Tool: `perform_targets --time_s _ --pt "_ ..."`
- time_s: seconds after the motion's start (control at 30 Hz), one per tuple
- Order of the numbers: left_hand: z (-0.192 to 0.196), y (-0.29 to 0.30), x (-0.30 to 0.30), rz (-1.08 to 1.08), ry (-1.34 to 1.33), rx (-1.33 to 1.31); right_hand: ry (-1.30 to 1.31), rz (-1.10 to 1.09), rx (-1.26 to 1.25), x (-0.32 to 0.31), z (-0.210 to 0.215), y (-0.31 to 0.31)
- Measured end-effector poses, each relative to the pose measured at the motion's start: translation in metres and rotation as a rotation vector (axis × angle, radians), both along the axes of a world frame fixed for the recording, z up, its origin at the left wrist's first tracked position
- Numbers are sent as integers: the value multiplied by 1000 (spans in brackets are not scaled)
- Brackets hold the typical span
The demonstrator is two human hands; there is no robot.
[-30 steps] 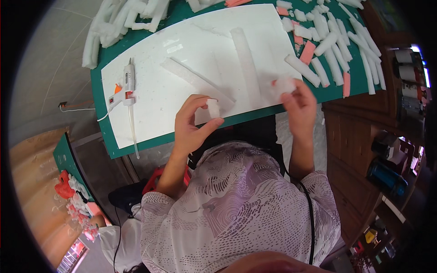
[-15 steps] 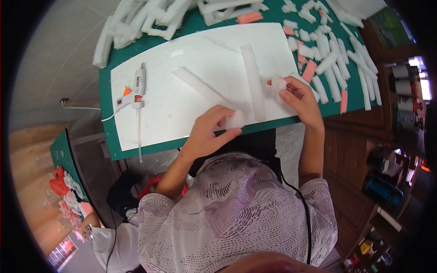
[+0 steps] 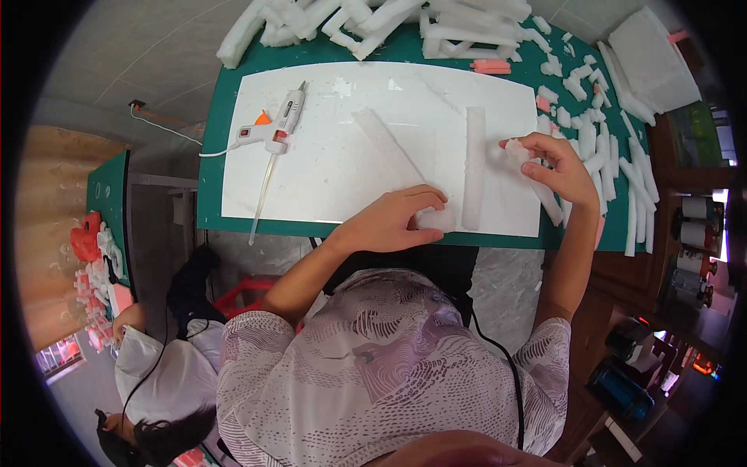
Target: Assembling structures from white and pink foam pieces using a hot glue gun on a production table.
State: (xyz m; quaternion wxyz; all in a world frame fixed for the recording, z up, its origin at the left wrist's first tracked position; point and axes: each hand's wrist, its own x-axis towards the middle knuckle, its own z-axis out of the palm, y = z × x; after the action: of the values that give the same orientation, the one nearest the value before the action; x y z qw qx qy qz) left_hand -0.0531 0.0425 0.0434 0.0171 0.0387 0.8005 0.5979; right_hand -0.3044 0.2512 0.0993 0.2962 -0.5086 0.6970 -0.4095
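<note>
My left hand (image 3: 398,220) lies low over the near edge of the white board, its fingers and thumb curled around a small white foam piece (image 3: 436,221). My right hand (image 3: 562,166) is raised above the board's right edge and pinches another ragged white foam piece (image 3: 516,153) between thumb and fingers. A straight foam strip (image 3: 473,167) lies front to back on the board between the hands. A second strip (image 3: 387,146) slants down toward my left hand, which hides its near end. Farther left rests a white glue gun (image 3: 278,128) with a long glue stick protruding.
The white board (image 3: 327,187) sits on a green table (image 3: 212,183). Foam strip frames (image 3: 366,23) are heaped along the far edge. Loose white and pink foam bits (image 3: 595,132) cover the right side. At the lower left is another person (image 3: 167,373) beside a second green table (image 3: 109,191).
The view has shifted and turned, so the table sits farther right. My left fingers now curl over their foam piece more. My right hand still holds its piece, slightly farther from me.
</note>
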Motion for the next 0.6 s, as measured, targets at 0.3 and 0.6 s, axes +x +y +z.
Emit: perform_targets --time_s 0.3,0.6 --pt "4 -23 9 -18 -31 -121 -85 67 180 7 -14 -21" --pt "35 -74 13 -26 -70 -334 -139 131 308 4 -20 -34"
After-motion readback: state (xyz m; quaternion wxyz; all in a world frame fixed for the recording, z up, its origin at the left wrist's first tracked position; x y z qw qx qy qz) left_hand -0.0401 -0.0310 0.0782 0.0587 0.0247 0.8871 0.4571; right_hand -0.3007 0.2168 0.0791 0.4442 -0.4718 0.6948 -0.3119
